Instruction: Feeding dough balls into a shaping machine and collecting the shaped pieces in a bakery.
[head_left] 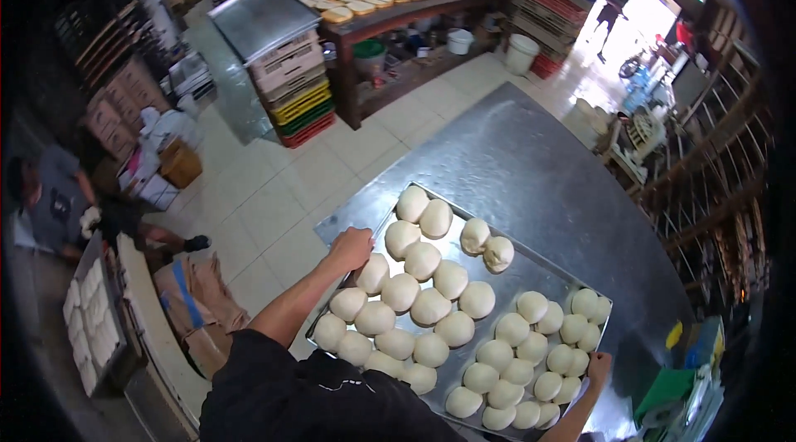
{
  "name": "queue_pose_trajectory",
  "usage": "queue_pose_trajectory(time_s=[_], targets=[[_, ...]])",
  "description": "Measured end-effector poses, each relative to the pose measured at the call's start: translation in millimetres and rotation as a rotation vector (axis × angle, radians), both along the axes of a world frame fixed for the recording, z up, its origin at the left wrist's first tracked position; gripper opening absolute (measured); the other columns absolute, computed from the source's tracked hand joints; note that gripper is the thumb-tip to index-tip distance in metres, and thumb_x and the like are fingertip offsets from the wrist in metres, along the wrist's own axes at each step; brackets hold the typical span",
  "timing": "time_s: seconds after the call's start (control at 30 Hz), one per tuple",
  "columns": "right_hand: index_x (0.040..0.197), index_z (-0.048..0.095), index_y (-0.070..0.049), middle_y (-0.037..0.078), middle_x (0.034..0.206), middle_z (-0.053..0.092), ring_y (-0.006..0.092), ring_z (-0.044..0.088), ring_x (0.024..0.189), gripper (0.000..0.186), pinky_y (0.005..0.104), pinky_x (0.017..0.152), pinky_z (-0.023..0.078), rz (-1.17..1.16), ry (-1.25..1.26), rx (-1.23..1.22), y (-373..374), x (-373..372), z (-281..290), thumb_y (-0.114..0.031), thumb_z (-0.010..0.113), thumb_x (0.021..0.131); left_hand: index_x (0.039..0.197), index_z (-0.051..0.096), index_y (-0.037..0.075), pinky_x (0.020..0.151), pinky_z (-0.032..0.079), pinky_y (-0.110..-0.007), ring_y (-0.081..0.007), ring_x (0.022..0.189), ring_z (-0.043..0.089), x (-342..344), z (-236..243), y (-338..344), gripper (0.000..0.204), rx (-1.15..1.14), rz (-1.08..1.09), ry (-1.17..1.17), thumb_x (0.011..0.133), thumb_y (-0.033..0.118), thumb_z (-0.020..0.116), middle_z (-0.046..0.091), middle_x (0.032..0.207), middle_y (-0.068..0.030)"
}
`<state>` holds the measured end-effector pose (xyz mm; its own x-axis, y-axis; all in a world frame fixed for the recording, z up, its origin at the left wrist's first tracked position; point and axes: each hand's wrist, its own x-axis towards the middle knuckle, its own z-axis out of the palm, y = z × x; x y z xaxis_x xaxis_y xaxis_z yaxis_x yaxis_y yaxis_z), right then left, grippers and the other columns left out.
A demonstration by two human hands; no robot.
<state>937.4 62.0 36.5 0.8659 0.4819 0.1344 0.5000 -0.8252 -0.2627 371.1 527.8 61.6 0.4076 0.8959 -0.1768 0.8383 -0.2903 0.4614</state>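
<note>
"Black shirt (pixel 307 400) nearest; where's the tray (pixel 535 272)?"
"Over the tabletop (pixel 539 160), left hand (pixel 352 248) and right hand (pixel 599 367) pinching opposite rims, fingers curled."
"Tip?"
"Keep it level; dough balls (pixel 431 306) might roll."

We see cream dough (pixel 423 260) on a silver tray (pixel 535 272), and the table (pixel 497 152) under the tray is grey. Left of the tray, the floor (pixel 278 197) has a pale grid pattern. Beyond the tray, crates (pixel 300 100) are banded beige, yellow, green and red. Our shirt (pixel 307 396) is black.
</note>
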Motion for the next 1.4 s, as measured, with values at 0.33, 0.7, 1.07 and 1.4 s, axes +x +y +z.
queue_pose_trajectory(time_s=[0.33,0.7,1.07,1.4], targets=[[0.094,0.063,0.006,0.027,0.094,0.063,0.0368,0.062,0.091,0.035,0.0465,0.077,0.045,-0.059,0.024,-0.045,19.2,-34.6,32.1,-0.026,0.057,0.081,0.084,0.067,0.004,0.074,0.048,-0.05,-0.0381,0.081,0.063,-80.5,22.7,-86.3,0.054,-0.143,0.34,-0.01,0.089,0.051,0.041,0.065,0.083,-0.0202],[0.095,0.068,0.001,0.023,0.094,0.066,0.0353,0.064,0.089,0.038,0.0453,0.075,0.048,-0.266,0.076,-0.288,91.8,-123.8,80.3,-0.031,0.054,0.081,0.089,0.065,-0.003,0.084,0.044,-0.05,-0.0458,0.092,0.058,-128.5,-36.8,-107.3,0.069,-0.36,0.369,-0.386,0.094,0.053,0.025,0.062,0.09,-0.0273],[0.087,0.061,0.004,0.026,0.094,0.061,0.0423,0.06,0.088,0.037,0.0493,0.075,0.048,-0.055,-0.089,-0.167,227.6,-172.7,36.7,-0.032,0.066,0.078,0.09,0.065,-0.007,0.085,0.043,-0.049,-0.0475,0.094,0.057,-250.2,-48.5,-23.0,0.069,-0.312,0.634,-0.262,0.092,0.053,0.031,0.06,0.091,-0.0325],[0.082,0.065,-0.001,0.02,0.088,0.065,0.0378,0.062,0.085,0.029,0.0456,0.074,0.049,0.035,-0.031,0.012,315.5,-182.7,27.2,-0.029,0.06,0.077,0.09,0.063,-0.008,0.08,0.044,-0.046,-0.0384,0.088,0.062,-294.0,-69.2,-6.3,0.072,-0.301,0.761,-0.464,0.09,0.057,0.034,0.064,0.088,-0.0263]])
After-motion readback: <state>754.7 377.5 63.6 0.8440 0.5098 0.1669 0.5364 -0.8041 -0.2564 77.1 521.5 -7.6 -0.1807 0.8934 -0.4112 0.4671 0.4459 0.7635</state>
